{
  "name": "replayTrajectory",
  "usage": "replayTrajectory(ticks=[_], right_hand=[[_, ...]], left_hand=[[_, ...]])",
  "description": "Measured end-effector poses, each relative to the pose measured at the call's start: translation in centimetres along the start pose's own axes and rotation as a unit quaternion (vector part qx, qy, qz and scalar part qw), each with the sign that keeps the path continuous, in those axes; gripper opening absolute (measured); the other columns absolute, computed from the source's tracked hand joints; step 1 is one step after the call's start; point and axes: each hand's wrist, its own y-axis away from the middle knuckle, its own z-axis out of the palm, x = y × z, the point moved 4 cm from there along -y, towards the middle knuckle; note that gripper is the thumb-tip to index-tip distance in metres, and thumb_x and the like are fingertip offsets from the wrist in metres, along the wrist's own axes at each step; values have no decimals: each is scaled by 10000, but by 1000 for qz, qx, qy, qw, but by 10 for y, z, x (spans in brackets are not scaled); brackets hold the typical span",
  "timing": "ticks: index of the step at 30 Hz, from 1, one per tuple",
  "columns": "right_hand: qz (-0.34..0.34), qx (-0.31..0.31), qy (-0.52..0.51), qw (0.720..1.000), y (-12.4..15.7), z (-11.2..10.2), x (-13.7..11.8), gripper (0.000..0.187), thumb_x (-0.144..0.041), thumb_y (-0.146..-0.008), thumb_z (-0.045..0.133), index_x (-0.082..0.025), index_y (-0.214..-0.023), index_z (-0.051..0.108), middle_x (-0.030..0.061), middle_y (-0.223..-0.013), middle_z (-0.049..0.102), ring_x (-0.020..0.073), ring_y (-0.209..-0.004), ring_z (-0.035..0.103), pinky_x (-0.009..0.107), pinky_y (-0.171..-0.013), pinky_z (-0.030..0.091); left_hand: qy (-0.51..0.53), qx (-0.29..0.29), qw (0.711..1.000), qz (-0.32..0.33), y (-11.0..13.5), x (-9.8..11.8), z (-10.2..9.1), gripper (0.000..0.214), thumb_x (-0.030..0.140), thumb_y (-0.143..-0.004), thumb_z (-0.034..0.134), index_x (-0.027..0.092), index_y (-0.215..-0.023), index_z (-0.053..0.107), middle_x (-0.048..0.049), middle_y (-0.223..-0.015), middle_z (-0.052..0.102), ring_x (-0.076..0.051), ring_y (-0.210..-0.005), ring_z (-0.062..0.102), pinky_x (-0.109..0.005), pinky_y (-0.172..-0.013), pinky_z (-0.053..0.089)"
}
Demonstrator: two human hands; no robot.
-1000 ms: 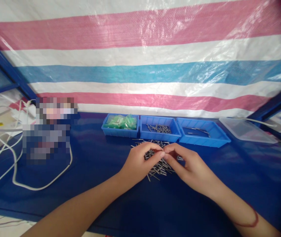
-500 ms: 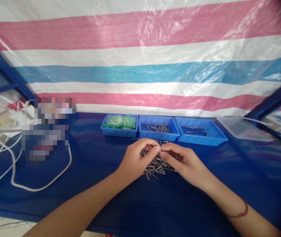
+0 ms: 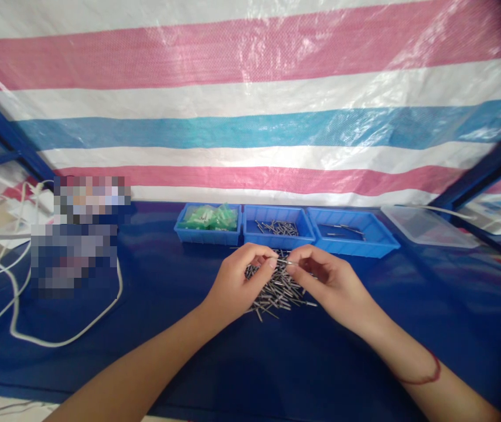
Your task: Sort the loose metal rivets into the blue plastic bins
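Note:
A heap of thin metal pins [image 3: 279, 290] lies on the dark blue table [image 3: 188, 328]. My left hand [image 3: 238, 280] and my right hand [image 3: 327, 281] hover just over the heap, fingertips almost meeting. Both hands are pinched on one thin pin [image 3: 283, 261] held between them above the pile. Behind the heap stand three small blue bins in a row: the left bin [image 3: 208, 224] holds green plastic pieces, the middle bin [image 3: 277, 225] holds metal pins, the right bin [image 3: 350, 232] holds a few pins.
A clear plastic tray [image 3: 423, 227] sits at the back right. White cables [image 3: 57, 334] loop over the table's left side beside a blurred patch. A striped pink, white and blue tarp [image 3: 250, 117] closes the back, with blue frame bars at both sides.
Both hands have risen slightly off the heap and drawn a little apart, with a single pin now showing between their fingertips. The view has shifted a bit.

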Motion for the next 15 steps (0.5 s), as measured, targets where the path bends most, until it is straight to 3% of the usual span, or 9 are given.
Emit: replayTrajectory(ticks=[6, 9, 13, 15], right_hand=[[-39, 68, 33, 996, -2, -12, -7, 166, -374, -851, 590, -208, -843, 604, 8, -787, 595, 136, -684, 536, 259, -627, 448], [-52, 165, 91, 981, -6, -35, -5, 195, -393, -843, 591, -203, -816, 623, 17, -789, 626, 150, -697, 562, 274, -648, 459], [-39, 342, 209, 915, -10, -82, 10, 247, -431, -832, 584, -196, -836, 659, 42, -790, 667, 180, -693, 589, 315, -656, 464], [-36, 383, 316, 867, -13, -100, 18, 263, -431, -836, 571, -191, -827, 679, 57, -774, 675, 205, -710, 591, 351, -697, 456]], left_hand=[[-66, -45, 997, 25, 0, -1, 2, 124, 242, -900, 519, 170, -949, 608, -34, -920, 647, -136, -851, 600, -240, -792, 449], [-132, -76, 987, 57, 0, 1, 1, 148, 242, -900, 517, 173, -997, 604, -46, -960, 644, -162, -909, 587, -278, -829, 431], [-225, -129, 961, 99, -1, 5, 0, 171, 243, -917, 484, 191, -991, 630, -40, -988, 648, -184, -941, 564, -323, -835, 398], [-261, -149, 948, 106, -2, 5, -1, 194, 255, -927, 467, 196, -978, 644, -37, -994, 645, -186, -928, 555, -330, -817, 388]])
